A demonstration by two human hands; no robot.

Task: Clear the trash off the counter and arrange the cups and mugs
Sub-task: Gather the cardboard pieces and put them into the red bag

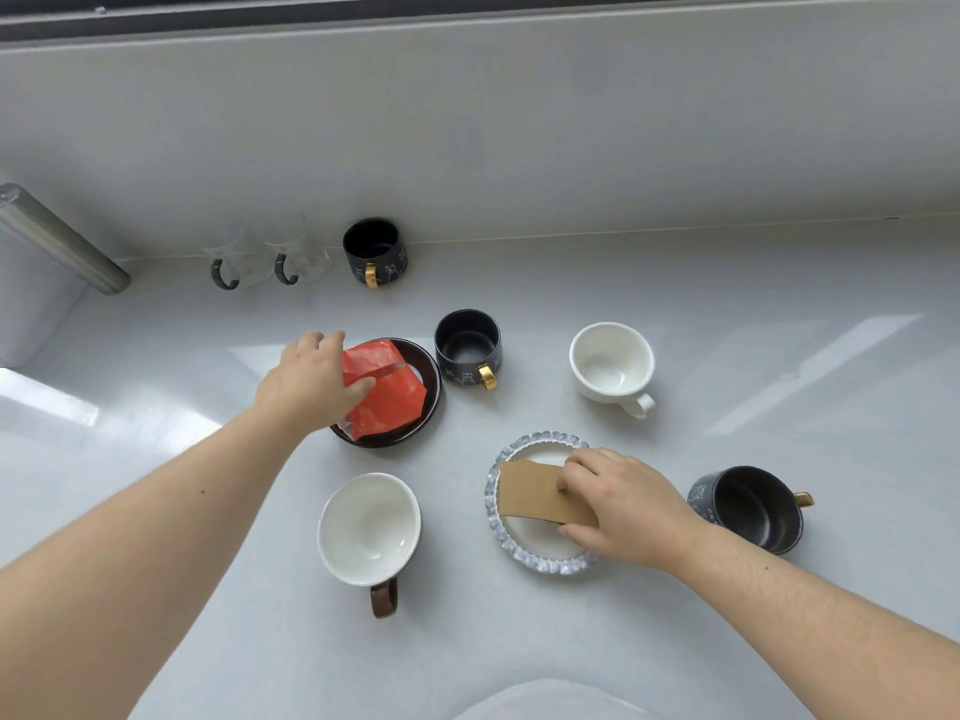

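Glossy smooth desk [675, 283]; crinkled shiny red wrapper [387, 394]; matt brown cardboard sleeve [530, 491]; ribbed clear glass saucer [519, 553].

Head view, steeply down, close

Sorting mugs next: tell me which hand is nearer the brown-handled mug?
Right, narrowly. The right hand rests on the glass plate beside the mug; the left hand is farther back.

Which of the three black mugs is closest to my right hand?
The black mug just beyond your right hand, near the right counter edge; the other two sit farther back.
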